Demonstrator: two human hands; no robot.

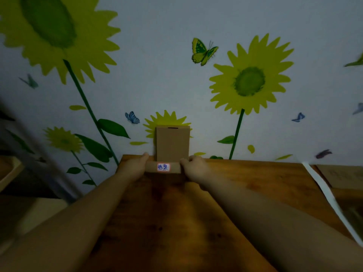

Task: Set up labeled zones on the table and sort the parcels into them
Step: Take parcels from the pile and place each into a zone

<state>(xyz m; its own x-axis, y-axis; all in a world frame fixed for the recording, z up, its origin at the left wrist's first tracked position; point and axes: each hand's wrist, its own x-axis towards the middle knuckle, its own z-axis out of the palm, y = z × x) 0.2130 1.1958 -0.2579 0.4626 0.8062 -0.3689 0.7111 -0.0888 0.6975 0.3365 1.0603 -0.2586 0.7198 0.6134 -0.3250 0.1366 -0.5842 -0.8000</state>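
A brown cardboard box (172,143) stands at the far edge of the wooden table (255,183), its flap upright against the wall. On its front face is a white label (163,167) with a red border and blue handwriting. My left hand (135,166) grips the box's left end and my right hand (196,168) grips its right end. Both arms reach straight forward across the table.
The wall behind carries sunflower and butterfly stickers. A white strip (326,193) runs along the table's right edge, with another cardboard piece (341,176) beyond it. Dim shelving or furniture (11,173) lies to the left of the table.
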